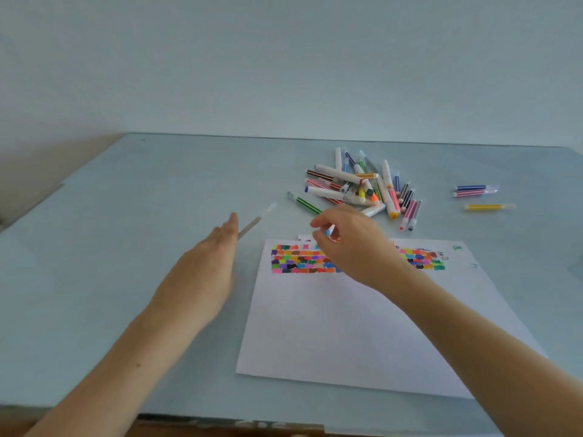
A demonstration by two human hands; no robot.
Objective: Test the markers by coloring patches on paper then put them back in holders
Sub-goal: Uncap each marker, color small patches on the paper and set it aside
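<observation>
Left grip (pixel 202 263) holds one blurred pale marker (pixel 257 219); right grip (pixel 350 244) pinches something small (unclear), three markers (pixel 479 195) lying right of it.

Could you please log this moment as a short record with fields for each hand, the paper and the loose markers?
left hand: fingers straight, a blurred grey marker at its fingertips
right hand: pinches a green marker above the paper
paper: rows of coloured patches along its far edge
marker pile: behind the paper
apart, to the right: three markers
holders: none in view
</observation>
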